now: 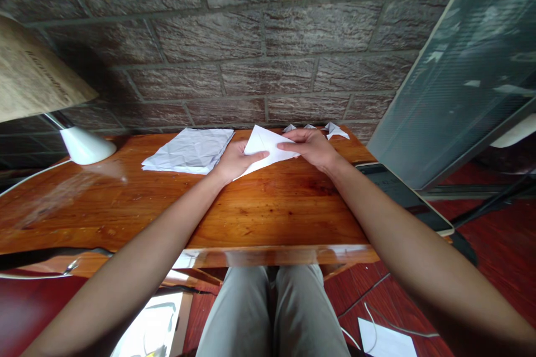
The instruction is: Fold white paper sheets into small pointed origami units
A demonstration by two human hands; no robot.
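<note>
A folded sheet of white paper [265, 143], roughly triangular with a crease near its top corner, is held up just above the wooden table. My left hand [237, 160] pinches its left side, thumb on top and fingers underneath. On the right side my right hand [310, 148] grips it the same way, thumb across the face. To the left of my left hand lies a stack of creased white paper [188, 149]. Small folded paper pieces stand behind my right hand, the clearest being a pointed folded paper shape [336, 130].
At the left stands a lamp with a white base [87, 145] and a paper-like shade [37, 70]. A dark flat tablet-like device [404, 195] lies at the table's [268, 217] right edge. A stone-block wall [268, 33] rises behind. Cables and a white sheet [387, 339] are on the floor.
</note>
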